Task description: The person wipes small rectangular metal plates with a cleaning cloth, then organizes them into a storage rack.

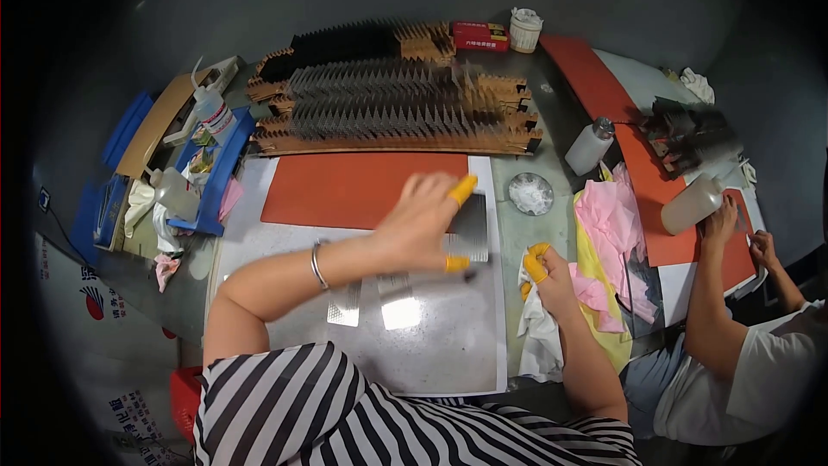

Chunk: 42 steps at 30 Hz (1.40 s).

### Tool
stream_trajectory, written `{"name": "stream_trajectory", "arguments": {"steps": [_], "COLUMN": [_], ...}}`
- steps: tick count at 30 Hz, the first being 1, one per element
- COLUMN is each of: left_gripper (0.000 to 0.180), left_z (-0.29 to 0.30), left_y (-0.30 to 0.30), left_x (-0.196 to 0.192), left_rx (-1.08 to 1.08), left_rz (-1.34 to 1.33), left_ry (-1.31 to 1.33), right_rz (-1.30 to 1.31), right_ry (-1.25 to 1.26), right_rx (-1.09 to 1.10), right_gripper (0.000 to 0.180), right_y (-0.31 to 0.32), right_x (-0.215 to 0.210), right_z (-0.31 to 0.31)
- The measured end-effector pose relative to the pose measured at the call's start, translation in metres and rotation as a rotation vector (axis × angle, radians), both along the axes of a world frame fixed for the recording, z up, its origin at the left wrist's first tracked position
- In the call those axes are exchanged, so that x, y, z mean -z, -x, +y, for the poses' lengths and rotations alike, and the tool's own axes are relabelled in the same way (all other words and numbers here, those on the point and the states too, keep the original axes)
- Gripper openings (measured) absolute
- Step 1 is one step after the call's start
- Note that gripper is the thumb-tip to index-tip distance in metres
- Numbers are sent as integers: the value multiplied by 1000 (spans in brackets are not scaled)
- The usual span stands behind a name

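Note:
My left hand [429, 217], with yellow finger cots on thumb and index finger, grips a thin grey ribbed metal sheet [471, 229] by opposite edges. Motion smears this hand slightly, and it partly covers the sheet. A crumpled white cloth [541, 335] is bunched in my right hand [552, 280], which also wears yellow cots. Below my left forearm, two small shiny metal sheets [344, 306] lie on the white work surface [448, 345]. Beyond my left hand is a red-orange mat [336, 190].
Toothed racks [388, 112] filled with thin sheets stand at the back. Bottles [591, 147], a round dish [530, 194] and pink cloth [608, 216] sit to the right. A blue bin [211, 198] stands left. At far right, a co-worker's hand [718, 220] touches a bottle.

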<state>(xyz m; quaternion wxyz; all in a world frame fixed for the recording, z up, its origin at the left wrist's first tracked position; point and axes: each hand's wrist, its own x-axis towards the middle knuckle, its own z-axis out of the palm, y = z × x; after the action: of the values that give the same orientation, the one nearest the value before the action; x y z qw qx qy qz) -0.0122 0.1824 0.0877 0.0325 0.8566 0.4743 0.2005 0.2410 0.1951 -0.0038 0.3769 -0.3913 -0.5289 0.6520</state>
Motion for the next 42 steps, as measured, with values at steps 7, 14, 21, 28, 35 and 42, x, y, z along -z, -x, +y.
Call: {"name": "stream_trajectory", "arguments": {"steps": [7,14,21,28,35,42], "left_gripper": [77,77,70,64,111,94], "left_z": [240,306,273,42,-118,-130], "left_y": [34,31,43,42,36,22], "left_x": [-80,-42,-51,-36,61,53], "left_rx": [-302,-229,-165,-138,-355,-324], "left_rz": [297,540,256,-140,105,-60], "left_ry": [106,267,245,-10,311,528], "right_rz": [7,-17,-29,-36,-4,23], "right_ry": [88,110,62,23,-59,-75], "right_rx": [-17,-14,-46,-12,8,31], "right_gripper": [11,16,17,14,11,10], "right_y": [-8,-7,-4,-6,3,-1], "right_x": [6,-6,1,-1,6,4], "right_z": [1,-2,2,7,8,-6]}}
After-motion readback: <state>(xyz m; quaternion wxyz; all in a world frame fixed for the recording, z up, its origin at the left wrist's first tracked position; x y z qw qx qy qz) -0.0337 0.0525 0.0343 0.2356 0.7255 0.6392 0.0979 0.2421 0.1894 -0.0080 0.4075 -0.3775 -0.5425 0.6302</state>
